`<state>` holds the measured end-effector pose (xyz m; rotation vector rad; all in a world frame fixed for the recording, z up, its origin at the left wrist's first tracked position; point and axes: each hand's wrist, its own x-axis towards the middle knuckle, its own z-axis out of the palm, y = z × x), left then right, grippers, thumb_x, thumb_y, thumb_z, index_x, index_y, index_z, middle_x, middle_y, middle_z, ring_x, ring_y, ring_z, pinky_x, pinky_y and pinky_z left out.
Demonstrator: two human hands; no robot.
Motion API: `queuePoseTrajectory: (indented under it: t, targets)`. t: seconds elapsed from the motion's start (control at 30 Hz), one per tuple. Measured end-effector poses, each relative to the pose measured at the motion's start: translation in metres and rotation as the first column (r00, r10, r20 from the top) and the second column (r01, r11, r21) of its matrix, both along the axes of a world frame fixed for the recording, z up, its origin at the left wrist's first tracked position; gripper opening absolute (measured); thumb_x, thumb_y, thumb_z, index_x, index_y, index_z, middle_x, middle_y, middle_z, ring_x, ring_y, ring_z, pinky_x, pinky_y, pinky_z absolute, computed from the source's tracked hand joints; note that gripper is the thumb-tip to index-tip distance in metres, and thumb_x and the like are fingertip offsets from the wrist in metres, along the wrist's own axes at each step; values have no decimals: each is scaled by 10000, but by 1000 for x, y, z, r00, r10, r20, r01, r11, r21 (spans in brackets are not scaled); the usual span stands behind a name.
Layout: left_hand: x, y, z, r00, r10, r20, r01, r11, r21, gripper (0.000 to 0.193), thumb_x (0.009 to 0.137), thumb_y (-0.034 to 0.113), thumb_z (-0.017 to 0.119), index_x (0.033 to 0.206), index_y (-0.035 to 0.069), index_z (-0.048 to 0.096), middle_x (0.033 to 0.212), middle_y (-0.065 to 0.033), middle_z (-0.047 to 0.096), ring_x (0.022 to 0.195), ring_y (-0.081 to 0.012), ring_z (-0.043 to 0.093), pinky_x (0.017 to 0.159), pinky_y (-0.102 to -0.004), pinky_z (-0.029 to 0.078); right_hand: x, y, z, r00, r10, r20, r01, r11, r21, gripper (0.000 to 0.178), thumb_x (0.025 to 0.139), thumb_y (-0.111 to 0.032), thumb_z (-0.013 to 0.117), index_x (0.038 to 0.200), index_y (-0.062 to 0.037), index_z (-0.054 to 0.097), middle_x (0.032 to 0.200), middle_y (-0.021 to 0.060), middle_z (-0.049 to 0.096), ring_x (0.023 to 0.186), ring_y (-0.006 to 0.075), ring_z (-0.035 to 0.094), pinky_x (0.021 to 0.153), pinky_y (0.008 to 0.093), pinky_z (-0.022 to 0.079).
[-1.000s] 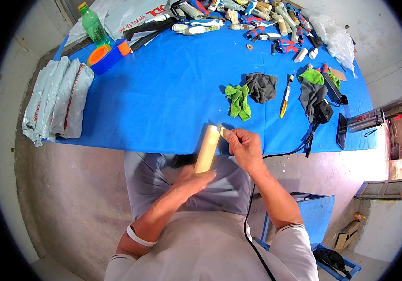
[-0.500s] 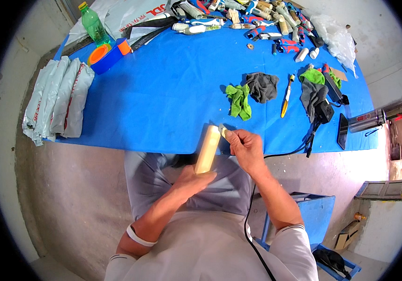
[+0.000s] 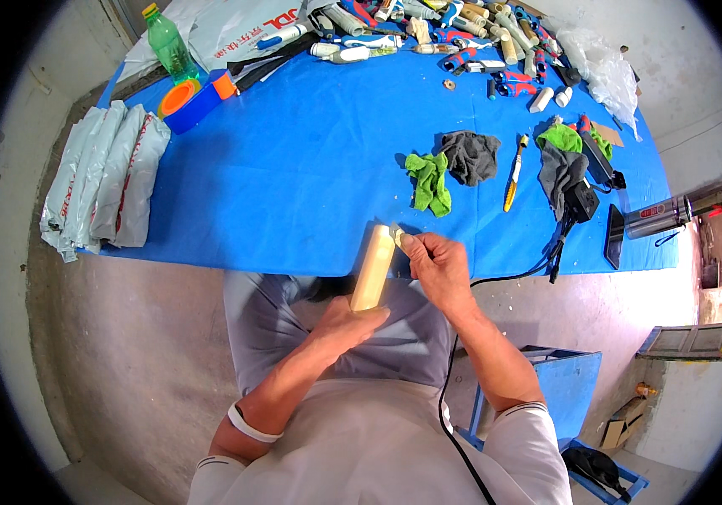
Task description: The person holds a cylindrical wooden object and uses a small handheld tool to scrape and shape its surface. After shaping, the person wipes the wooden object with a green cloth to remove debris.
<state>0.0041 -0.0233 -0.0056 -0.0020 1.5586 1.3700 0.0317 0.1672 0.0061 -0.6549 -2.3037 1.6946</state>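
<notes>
My left hand (image 3: 349, 326) is closed round the lower end of a pale yellow cylinder (image 3: 372, 268). The cylinder tilts slightly right, and its upper end is over the near edge of the blue-covered table (image 3: 294, 168). At that upper end, my right hand (image 3: 440, 268) pinches a small pale piece (image 3: 396, 234) between thumb and forefinger. The piece meets the cylinder's rim; most of it is hidden by the fingers, and its kind is unclear. Beyond my hands lie a green cloth (image 3: 431, 183), a dark grey cloth (image 3: 470, 157) and a yellow-and-white toothbrush (image 3: 515, 175).
Several handle-like parts (image 3: 462, 38) are heaped at the far side. Grey plastic packages (image 3: 113, 181), a blue tape dispenser (image 3: 197, 109) and a green bottle (image 3: 167, 46) stand left. A phone (image 3: 614, 236), power adapter (image 3: 581, 200) and black cable (image 3: 538, 268) lie right.
My right hand has shifted slightly left, bringing the small piece against the cylinder's upper rim. My left hand stays nearly still. At the far side, a blue-and-white handle now shows on the plastic bag.
</notes>
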Motion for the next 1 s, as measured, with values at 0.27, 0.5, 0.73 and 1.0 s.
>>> queuePoseTrajectory:
  t: [0.27,0.5,0.73,1.0]
  targets:
    - [1,-1,6,1000,7,-25,-7,1000,24,256,877,244,702,777,79,534,607,42,458,493,-48,397,427,-246,275,0,2,7,1000,7,-27,-7,1000,-3,360,993,-255,644,759,18,650,581,-36,507,545,42,415,465,261,331]
    - [0,0,2,1000,7,5,-7,999,35,260,874,241,706,771,86,524,610,42,454,498,-44,393,427,-245,269,2,-1,-2,998,32,-45,-31,999,8,318,983,-247,655,826,27,690,574,3,515,552,59,438,479,275,364]
    - [-1,-2,11,1000,-5,-31,6,1000,28,285,867,270,705,735,83,535,604,33,472,502,-52,406,427,-248,270,1,-1,-3,996,-14,-94,34,975,221,268,954,-227,681,830,10,692,582,117,538,501,150,476,479,334,398]
    - [-1,-3,-2,999,1,-40,-1,1000,2,275,864,271,718,764,69,562,609,30,485,505,-49,416,426,-245,281,-2,13,-1,977,37,-209,116,733,670,140,914,-156,714,860,-30,687,628,136,604,506,278,596,465,353,442]
